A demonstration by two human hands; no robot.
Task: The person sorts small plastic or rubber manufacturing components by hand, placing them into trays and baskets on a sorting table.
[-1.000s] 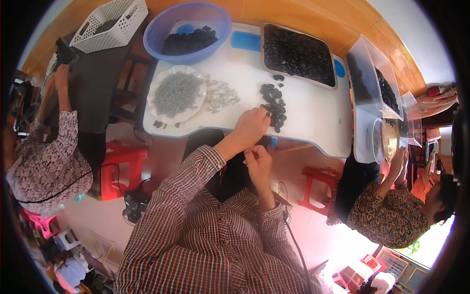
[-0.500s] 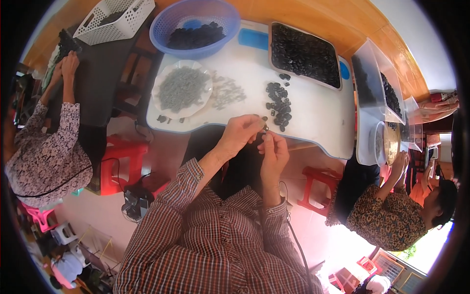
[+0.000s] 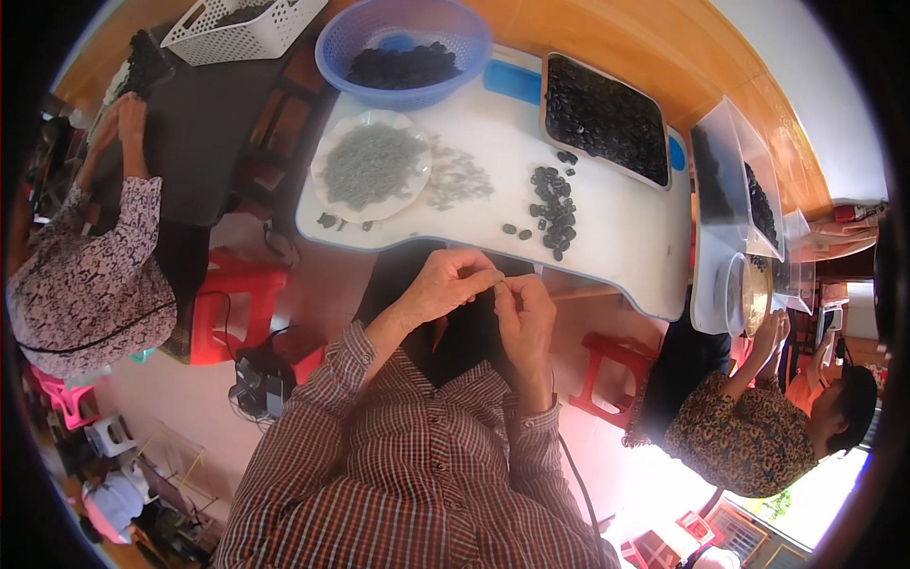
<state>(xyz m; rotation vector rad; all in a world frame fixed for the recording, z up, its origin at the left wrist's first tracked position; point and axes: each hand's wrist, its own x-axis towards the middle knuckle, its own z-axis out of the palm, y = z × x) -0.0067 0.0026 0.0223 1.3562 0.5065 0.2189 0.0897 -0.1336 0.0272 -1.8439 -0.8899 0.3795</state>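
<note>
My left hand and my right hand meet just off the near edge of the white table, thumbs and fingertips pinched together. Whatever sits between the fingertips is too small and covered to make out. Beyond my right hand lies a loose pile of small black oval pieces, with two single black pieces nearer my fingers. A white scalloped plate heaped with small grey translucent pieces stands to the left. More of these grey pieces are scattered beside it.
At the back are a blue colander with black pieces and a tray full of black pieces. Clear bins stand right. Co-workers sit left and right. Red stools flank me; a cable runs by my right arm.
My hands have drawn back from the table edge and closed together, covering the small dark piece seen at the fingertips. Two single black pieces now show on the table. The view has shifted slightly.
</note>
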